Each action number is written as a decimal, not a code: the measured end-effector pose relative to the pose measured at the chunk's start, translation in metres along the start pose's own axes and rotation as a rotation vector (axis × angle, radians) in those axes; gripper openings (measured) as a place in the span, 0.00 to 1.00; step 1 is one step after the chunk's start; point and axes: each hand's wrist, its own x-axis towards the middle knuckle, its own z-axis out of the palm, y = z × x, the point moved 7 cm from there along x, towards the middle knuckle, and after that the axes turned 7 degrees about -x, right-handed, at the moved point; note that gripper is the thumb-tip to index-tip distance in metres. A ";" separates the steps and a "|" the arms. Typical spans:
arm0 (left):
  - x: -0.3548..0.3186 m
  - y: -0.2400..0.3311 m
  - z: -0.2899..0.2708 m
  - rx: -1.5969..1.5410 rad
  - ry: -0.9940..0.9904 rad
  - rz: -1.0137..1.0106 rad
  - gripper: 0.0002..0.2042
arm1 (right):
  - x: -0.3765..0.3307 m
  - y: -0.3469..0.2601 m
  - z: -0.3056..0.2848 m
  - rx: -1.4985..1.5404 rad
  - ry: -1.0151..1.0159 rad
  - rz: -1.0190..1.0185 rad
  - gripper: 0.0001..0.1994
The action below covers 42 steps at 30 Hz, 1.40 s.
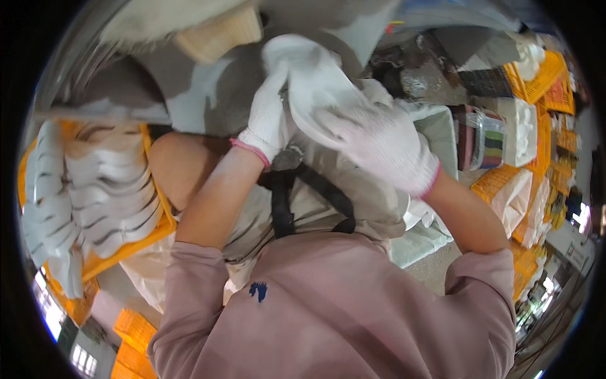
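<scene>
Gripping long white curved piece (pixel 322 91) in white-knit-gloved left hand (pixel 271 112), laying matching-gloved right hand (pixel 385 144) along its right side (blurred, not telling whether closed), presumably steadying it between both. Noting wavy white pieces (pixel 113 180) nested against right edge of orange plastic crate (pixel 168 221), likely saving space.

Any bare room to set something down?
Bare: narrow strip of grey speckled floor between the pale-green crinkled sheeting and mauve right sleeve. Stained grey surface left of the white-gloved left hand looks bare, flatness unclear. Crowded: orange plastic crate at left, stacked with white curved pieces.
</scene>
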 end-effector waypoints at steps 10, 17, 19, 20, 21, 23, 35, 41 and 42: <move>0.042 0.094 -0.032 0.556 0.071 0.513 0.41 | 0.096 -0.046 -0.020 -0.005 0.164 0.194 0.18; 0.019 0.094 0.006 0.659 0.073 0.589 0.34 | 0.095 -0.036 -0.010 0.175 0.363 0.493 0.15; 0.008 0.101 0.011 0.615 0.216 0.747 0.29 | 0.121 -0.023 0.009 0.156 0.262 0.567 0.15; 0.002 0.101 0.011 0.596 0.290 0.824 0.27 | 0.132 -0.020 0.014 0.239 0.219 0.521 0.15; 0.016 0.084 0.004 0.259 0.162 0.521 0.28 | 0.139 -0.023 0.012 0.321 0.221 0.441 0.16; 0.024 0.051 0.003 -0.241 -0.036 0.077 0.29 | 0.140 -0.028 -0.003 0.513 0.254 0.291 0.21; 0.022 0.101 -0.002 1.182 0.039 0.948 0.15 | 0.105 -0.059 0.007 1.508 -0.158 0.750 0.27; 0.031 0.085 -0.004 0.331 -0.209 0.515 0.26 | 0.099 -0.038 0.001 1.164 -0.206 0.670 0.24; 0.030 0.084 -0.003 0.280 -0.171 0.427 0.28 | 0.097 -0.031 0.003 1.370 -0.158 0.725 0.23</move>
